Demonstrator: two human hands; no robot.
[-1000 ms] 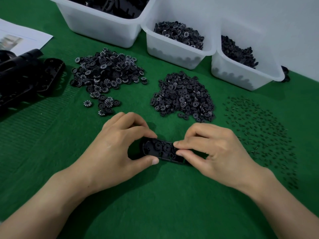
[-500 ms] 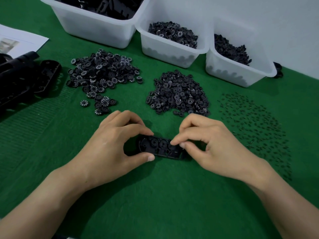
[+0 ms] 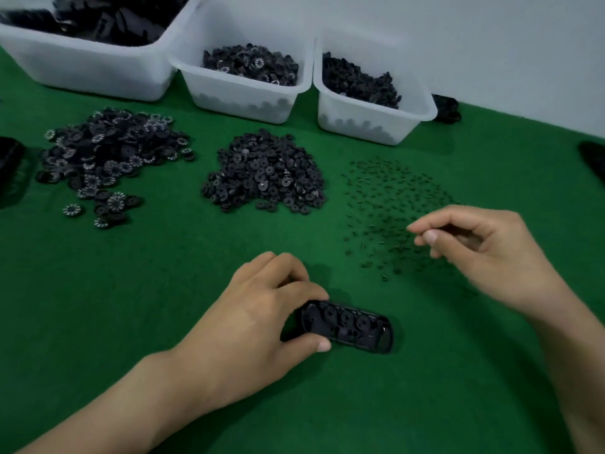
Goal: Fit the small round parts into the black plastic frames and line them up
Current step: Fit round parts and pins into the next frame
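Observation:
A black oblong plastic frame (image 3: 352,327) lies on the green cloth with several round parts seated in it. My left hand (image 3: 262,322) grips its left end between thumb and fingers. My right hand (image 3: 474,247) hovers over the scatter of tiny dark pins (image 3: 389,204), fingers curled with thumb and forefinger close together; whether a pin is between them I cannot tell. A pile of plain black discs (image 3: 266,173) lies beyond the frame. A pile of discs with white toothed faces (image 3: 108,158) lies to the left.
Three white bins stand at the back: a large one (image 3: 91,67) with black frames, a middle one (image 3: 242,93) with discs, a right one (image 3: 373,119) with small black parts. Dark objects sit at the left edge (image 3: 9,165) and right edge (image 3: 594,158).
My right hand has left the frame and moved right and away, over the pins. My left hand still holds the frame's left end. The view has shifted right.

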